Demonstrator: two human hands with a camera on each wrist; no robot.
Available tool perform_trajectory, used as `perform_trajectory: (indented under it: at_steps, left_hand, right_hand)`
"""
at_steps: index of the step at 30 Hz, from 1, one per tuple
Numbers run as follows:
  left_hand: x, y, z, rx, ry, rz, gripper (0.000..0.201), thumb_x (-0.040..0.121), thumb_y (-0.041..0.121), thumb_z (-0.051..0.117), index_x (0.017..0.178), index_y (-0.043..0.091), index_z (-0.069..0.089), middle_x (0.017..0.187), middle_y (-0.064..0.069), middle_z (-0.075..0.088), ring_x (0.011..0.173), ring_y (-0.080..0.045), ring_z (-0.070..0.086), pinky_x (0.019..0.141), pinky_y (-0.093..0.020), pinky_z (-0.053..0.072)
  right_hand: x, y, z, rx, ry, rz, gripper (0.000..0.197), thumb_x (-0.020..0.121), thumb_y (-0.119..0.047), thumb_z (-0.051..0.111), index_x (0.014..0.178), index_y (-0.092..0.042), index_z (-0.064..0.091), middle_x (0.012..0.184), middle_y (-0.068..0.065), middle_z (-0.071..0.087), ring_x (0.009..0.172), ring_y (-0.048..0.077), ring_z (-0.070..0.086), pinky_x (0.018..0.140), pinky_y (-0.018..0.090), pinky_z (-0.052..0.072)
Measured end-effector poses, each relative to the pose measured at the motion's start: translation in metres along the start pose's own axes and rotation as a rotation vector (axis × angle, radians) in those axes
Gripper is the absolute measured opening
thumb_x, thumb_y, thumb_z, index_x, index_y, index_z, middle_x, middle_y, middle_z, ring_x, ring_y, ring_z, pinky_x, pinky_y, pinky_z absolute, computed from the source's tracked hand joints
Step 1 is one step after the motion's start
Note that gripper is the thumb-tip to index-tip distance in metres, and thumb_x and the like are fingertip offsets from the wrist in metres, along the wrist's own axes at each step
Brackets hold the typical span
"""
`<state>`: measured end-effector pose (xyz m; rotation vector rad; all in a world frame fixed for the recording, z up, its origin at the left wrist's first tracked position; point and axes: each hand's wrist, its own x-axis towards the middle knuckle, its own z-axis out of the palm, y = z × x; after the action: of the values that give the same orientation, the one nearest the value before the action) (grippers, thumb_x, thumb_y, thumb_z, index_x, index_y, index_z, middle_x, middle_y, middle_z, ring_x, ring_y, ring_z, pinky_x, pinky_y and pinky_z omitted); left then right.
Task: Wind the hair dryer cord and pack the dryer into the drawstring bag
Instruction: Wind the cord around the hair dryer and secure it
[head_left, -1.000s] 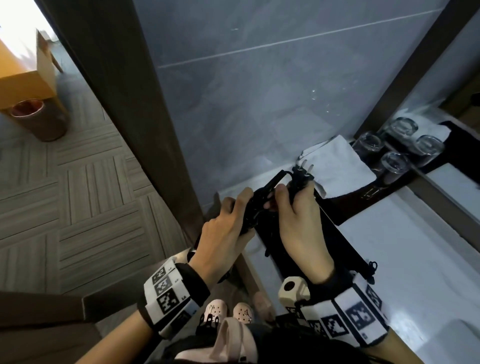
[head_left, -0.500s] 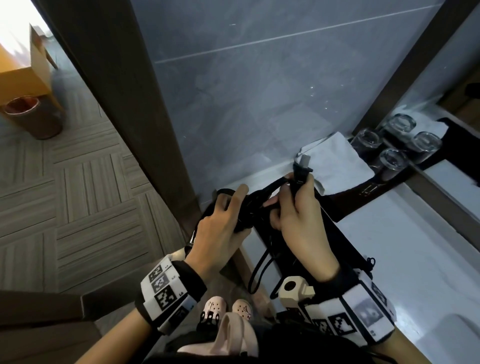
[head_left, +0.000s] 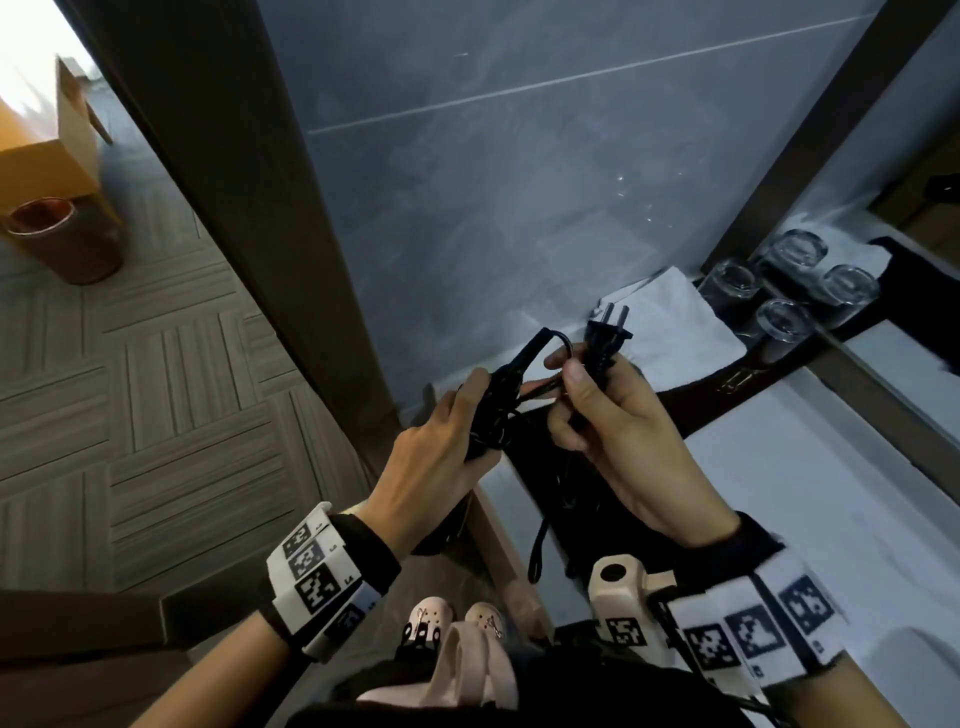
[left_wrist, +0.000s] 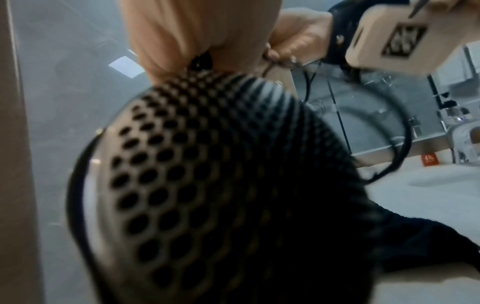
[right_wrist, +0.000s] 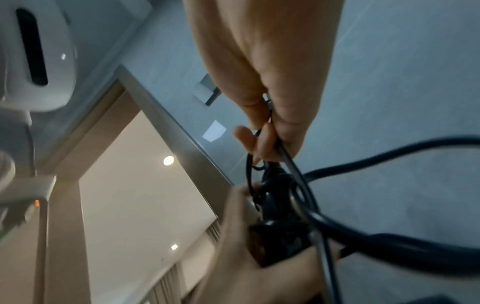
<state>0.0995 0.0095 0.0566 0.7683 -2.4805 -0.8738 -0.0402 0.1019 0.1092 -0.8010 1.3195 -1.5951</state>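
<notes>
Her left hand (head_left: 441, 441) grips the hair dryer (left_wrist: 221, 195) with its wound cord (head_left: 498, 410). Her right hand (head_left: 618, 436) pinches the plug (head_left: 602, 340), prongs up.

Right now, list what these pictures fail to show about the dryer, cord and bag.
- Hair dryer body: head view, hidden behind the left hand.
- Cord turn count: right wrist view, blurred.
- Black bag opening: head view, hidden under the right hand, which holds the plug.
</notes>
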Motion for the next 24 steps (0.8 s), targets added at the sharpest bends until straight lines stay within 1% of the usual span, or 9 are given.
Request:
perform_trajectory:
  at_steps: [3, 6, 8, 10, 13, 15, 17, 19, 24]
  left_hand:
    - [0.000, -0.002, 0.001, -0.026, -0.044, -0.016, 0.068, 0.086, 0.012, 0.066, 0.119, 0.040, 0.014, 0.110, -0.021, 0.059, 0.083, -0.045, 0.063, 0.074, -0.053, 0.052]
    - [-0.001, -0.004, 0.002, -0.088, -0.061, -0.041, 0.066, 0.085, 0.010, 0.067, 0.122, 0.030, 0.017, 0.107, -0.020, 0.060, 0.081, -0.044, 0.064, 0.073, -0.051, 0.052]
    - [0.000, -0.005, 0.003, -0.114, -0.047, -0.046, 0.062, 0.085, 0.009, 0.068, 0.123, 0.025, 0.021, 0.100, -0.017, 0.062, 0.077, -0.041, 0.064, 0.070, -0.050, 0.053]
    - [0.001, -0.007, 0.004, -0.128, -0.026, -0.047, 0.063, 0.084, 0.010, 0.069, 0.116, 0.032, 0.020, 0.090, -0.011, 0.060, 0.070, -0.037, 0.064, 0.067, -0.049, 0.054]
    - [0.001, -0.009, 0.005, -0.123, -0.022, -0.035, 0.062, 0.083, 0.010, 0.069, 0.110, 0.037, 0.021, 0.085, -0.005, 0.057, 0.065, -0.034, 0.064, 0.063, -0.050, 0.054]
    - [0.001, -0.009, 0.006, -0.124, -0.035, -0.029, 0.062, 0.083, 0.010, 0.070, 0.111, 0.036, 0.021, 0.084, -0.007, 0.057, 0.063, -0.035, 0.063, 0.061, -0.049, 0.054]
    - [0.001, -0.007, 0.007, -0.130, -0.047, -0.026, 0.063, 0.082, 0.009, 0.070, 0.112, 0.035, 0.021, 0.086, -0.010, 0.058, 0.064, -0.037, 0.063, 0.062, -0.048, 0.054]
    - [0.001, -0.004, 0.008, -0.123, -0.057, -0.014, 0.064, 0.082, 0.008, 0.069, 0.113, 0.034, 0.020, 0.089, -0.009, 0.057, 0.066, -0.038, 0.063, 0.062, -0.046, 0.054]
    - [0.001, 0.000, 0.009, -0.049, -0.110, -0.020, 0.067, 0.084, 0.011, 0.066, 0.121, 0.034, 0.015, 0.101, -0.021, 0.059, 0.073, -0.045, 0.062, 0.068, -0.050, 0.052]
  right_hand:
    - [-0.002, 0.008, -0.008, 0.079, -0.014, -0.033, 0.035, 0.097, -0.031, 0.041, 0.112, -0.001, 0.053, 0.096, 0.005, 0.066, 0.053, 0.010, 0.042, 0.056, 0.020, 0.036]
    - [0.000, 0.017, -0.015, 0.234, -0.064, -0.051, 0.044, 0.098, -0.037, 0.035, 0.114, -0.004, 0.060, 0.105, 0.010, 0.067, 0.059, 0.011, 0.043, 0.055, 0.020, 0.033]
    - [0.001, 0.025, -0.021, 0.211, -0.013, -0.037, 0.048, 0.097, -0.045, 0.036, 0.117, -0.009, 0.061, 0.096, 0.003, 0.065, 0.063, 0.009, 0.043, 0.058, 0.020, 0.034]
    - [0.000, 0.032, -0.026, -0.006, 0.101, 0.011, 0.052, 0.090, -0.059, 0.035, 0.117, -0.022, 0.061, 0.083, -0.003, 0.055, 0.066, 0.008, 0.041, 0.065, 0.023, 0.034]
    - [-0.007, 0.038, -0.031, -0.381, 0.110, 0.054, 0.055, 0.086, -0.068, 0.030, 0.098, -0.022, 0.059, 0.073, -0.006, 0.047, 0.067, 0.011, 0.045, 0.070, 0.030, 0.037]
    - [-0.011, 0.039, -0.028, -0.562, 0.048, -0.010, 0.041, 0.092, -0.058, 0.038, 0.099, -0.023, 0.058, 0.068, -0.010, 0.052, 0.065, 0.004, 0.051, 0.068, 0.018, 0.040]
    - [-0.011, 0.040, -0.023, -0.701, 0.066, -0.117, 0.021, 0.096, -0.032, 0.050, 0.112, -0.022, 0.060, 0.067, -0.011, 0.056, 0.069, 0.000, 0.056, 0.068, 0.008, 0.040]
    - [-0.009, 0.038, -0.016, -0.815, 0.146, -0.217, 0.020, 0.093, -0.016, 0.058, 0.113, -0.015, 0.064, 0.068, -0.013, 0.059, 0.070, 0.001, 0.058, 0.068, 0.006, 0.040]
    - [-0.008, 0.036, -0.014, -0.826, 0.286, -0.383, 0.022, 0.086, -0.007, 0.067, 0.108, -0.010, 0.069, 0.080, -0.027, 0.058, 0.073, -0.012, 0.058, 0.071, 0.002, 0.041]
